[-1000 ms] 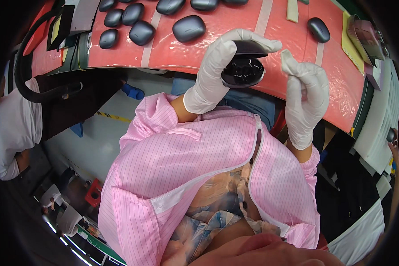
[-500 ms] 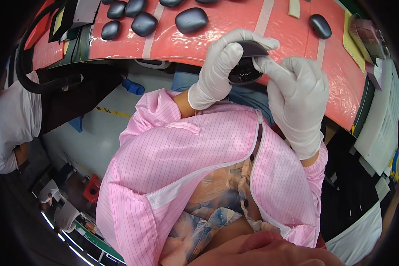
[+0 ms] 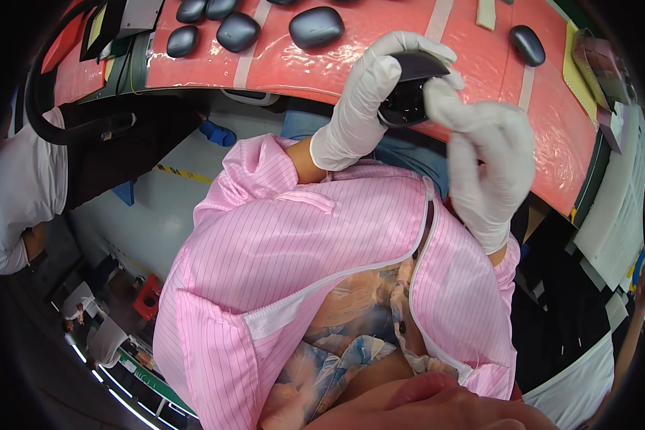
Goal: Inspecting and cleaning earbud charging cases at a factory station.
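Note:
An opened earbud case (image 3: 407,102), dark and glossy with a black inside, is held over the near edge of the red-covered table. My left hand (image 3: 357,107), in a white glove, grips it from the left, with the thumb in front and the fingers curled over the raised lid. My right hand (image 3: 491,154), also gloved, has its thumb and forefinger pinched at the right side of the opening. Anything between those fingertips is hidden, and the hand is slightly blurred. Several closed cases of the same dark kind, one large case (image 3: 316,28) among them, lie beyond.
The red table mat (image 3: 552,154) carries pale tape strips. A lone closed case (image 3: 527,46) lies at the far right, near a yellow pad (image 3: 579,75) and a clear box (image 3: 603,61). A black hose (image 3: 32,93) curves at the left, beside a person in white (image 3: 32,193).
The case and my left hand have shifted slightly up and right. My right fingertips have drawn back from inside the opening to its right side, and the hand has turned.

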`<state>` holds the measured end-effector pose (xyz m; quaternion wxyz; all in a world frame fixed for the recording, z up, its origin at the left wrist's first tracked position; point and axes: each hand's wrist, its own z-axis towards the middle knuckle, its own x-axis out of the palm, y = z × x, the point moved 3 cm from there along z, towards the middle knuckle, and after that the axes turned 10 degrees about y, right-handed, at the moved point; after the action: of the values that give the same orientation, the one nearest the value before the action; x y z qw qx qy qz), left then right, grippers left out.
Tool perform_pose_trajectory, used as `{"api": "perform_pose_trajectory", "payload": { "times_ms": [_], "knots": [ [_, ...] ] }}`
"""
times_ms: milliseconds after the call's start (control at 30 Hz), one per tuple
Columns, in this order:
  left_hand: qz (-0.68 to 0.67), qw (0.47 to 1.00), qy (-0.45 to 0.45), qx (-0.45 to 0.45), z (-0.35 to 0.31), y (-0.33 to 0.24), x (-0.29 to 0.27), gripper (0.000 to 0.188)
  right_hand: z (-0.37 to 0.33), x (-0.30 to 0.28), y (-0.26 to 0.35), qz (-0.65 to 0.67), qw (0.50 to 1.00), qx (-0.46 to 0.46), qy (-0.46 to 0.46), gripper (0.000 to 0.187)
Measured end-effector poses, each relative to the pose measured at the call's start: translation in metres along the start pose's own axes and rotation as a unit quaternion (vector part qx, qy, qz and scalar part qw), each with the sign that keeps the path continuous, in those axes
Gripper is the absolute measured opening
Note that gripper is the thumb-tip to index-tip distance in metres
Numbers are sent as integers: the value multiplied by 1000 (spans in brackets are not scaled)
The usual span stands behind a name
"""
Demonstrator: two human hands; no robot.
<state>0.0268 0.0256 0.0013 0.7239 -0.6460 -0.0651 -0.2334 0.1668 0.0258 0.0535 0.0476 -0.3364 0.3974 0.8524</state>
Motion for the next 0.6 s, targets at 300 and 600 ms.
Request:
{"api": "perform_pose_trajectory", "payload": {
  "times_ms": [300, 600],
  "knots": [
    [-119, 983, -140, 20, 2, -5, -8, 39, 33, 4, 1, 225, 961, 114, 116, 18],
    [-322, 933, -149, -57, -9, -8, -15, 54, -8, 15, -22, -84, 993, -31, 79, 36]
  ]
}}
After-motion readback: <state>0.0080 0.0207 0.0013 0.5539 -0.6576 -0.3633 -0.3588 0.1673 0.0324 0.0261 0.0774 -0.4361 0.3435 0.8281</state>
